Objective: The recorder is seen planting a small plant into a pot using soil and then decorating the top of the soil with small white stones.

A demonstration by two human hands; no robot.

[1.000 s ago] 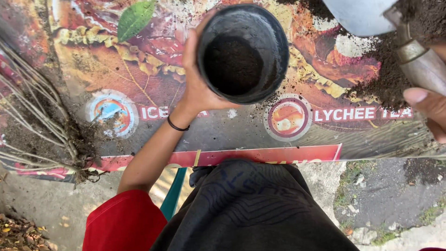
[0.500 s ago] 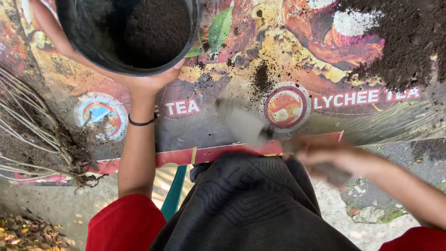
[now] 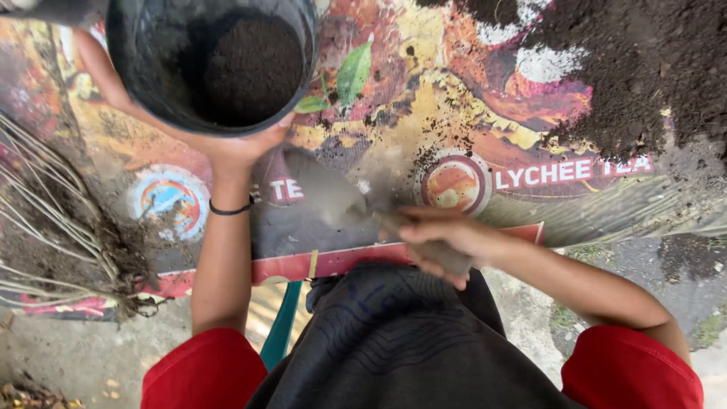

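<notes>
The left hand [image 3: 235, 151] is cupped under a black plastic pot [image 3: 212, 64], palm up, the fingers spread and curved round its base and lower wall, so that the pot is carried rather than pinched. The pot is held above the printed plastic sheet [image 3: 394, 98] at the upper left of the view, its mouth tipped toward the camera, and dark soil [image 3: 254, 68] is seen lying in its bottom. A thin black band [image 3: 229, 210] is worn at the wrist. Further left, a bundle of bare pale stems [image 3: 45, 220] with earthy roots is laid on the sheet's edge.

To the right of the pot, a small metal trowel [image 3: 326, 189] is gripped by the right hand [image 3: 443, 242], which is closed round the handle just in front of the person's lap; the blade is blurred and pointed toward the pot, and whether any soil is carried on it cannot be told. At the far right a heap of loose dark soil [image 3: 628, 83] is spread over the sheet, well apart from the pot.

For clean filling, the pot would best be kept level and steady on the palm, its rim brought near the trowel's tip, and the blade tilted slowly so that soil is not scattered over the sheet.
</notes>
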